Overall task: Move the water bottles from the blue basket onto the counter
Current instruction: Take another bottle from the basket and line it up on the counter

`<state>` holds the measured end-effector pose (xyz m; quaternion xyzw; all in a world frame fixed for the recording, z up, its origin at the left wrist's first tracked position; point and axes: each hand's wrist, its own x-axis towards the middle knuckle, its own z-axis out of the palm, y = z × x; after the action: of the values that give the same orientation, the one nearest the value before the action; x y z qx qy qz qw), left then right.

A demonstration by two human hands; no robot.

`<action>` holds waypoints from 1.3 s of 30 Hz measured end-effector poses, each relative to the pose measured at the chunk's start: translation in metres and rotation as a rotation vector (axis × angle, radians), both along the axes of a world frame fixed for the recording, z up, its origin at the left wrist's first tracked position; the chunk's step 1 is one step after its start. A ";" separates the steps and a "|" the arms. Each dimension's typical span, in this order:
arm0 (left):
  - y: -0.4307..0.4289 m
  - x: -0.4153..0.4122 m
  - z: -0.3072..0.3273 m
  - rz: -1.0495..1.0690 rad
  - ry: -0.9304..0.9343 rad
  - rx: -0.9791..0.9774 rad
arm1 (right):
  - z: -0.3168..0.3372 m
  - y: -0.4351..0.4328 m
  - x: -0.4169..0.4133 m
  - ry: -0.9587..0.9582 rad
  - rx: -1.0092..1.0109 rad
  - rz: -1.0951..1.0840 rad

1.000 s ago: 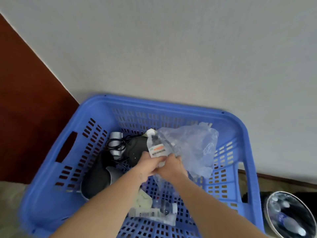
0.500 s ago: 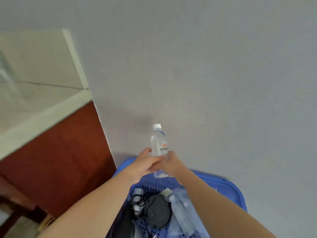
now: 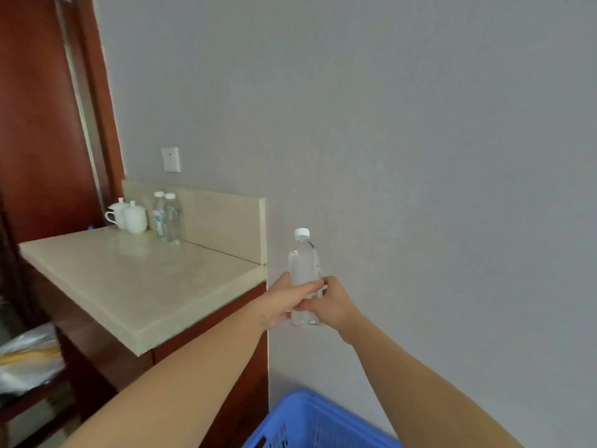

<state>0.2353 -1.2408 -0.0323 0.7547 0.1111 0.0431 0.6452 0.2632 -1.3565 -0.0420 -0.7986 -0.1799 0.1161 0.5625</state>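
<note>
Nearest, below both forearms, the rim of the blue basket (image 3: 310,421) pokes in at the bottom edge; what lies inside it cannot be seen from here. Both bare arms reach forward and meet in front of the grey wall (image 3: 420,156).

The left hand (image 3: 284,300) wraps the bottle (image 3: 303,263) from the left, with the thumb lying across its front. The right hand (image 3: 332,307) grips the same bottle from the right and slightly lower, fingers folded round its lower half. Both hands are clamped on the one bottle, their fingertips touching. It is clear and is held upright in the air, its white cap (image 3: 301,232) above the hands and its base showing just below them. It is not on the counter: it hangs just right of the counter's near corner.

Left of the left hand and beyond it spreads the counter (image 3: 139,279), a pale stone top on a red-brown cabinet (image 3: 248,402). Well away from the hands, at the back of the top against the backsplash (image 3: 226,221), two bottles (image 3: 168,218) stand upright, close together. Just left of those sit two white lidded cups (image 3: 129,217). Above them a white plate (image 3: 170,159) is fixed to the wall. Low and far left of the hands, crumpled plastic (image 3: 29,357) lies on a lower shelf.
</note>
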 end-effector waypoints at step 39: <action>0.243 -0.248 0.072 0.424 -0.137 0.076 | 0.061 0.276 -0.173 -0.042 0.140 0.552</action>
<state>-0.0131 -0.9975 0.0401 0.7336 0.2213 0.2330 0.5989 0.0906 -1.0807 0.0187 -0.6807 -0.4098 0.2356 0.5597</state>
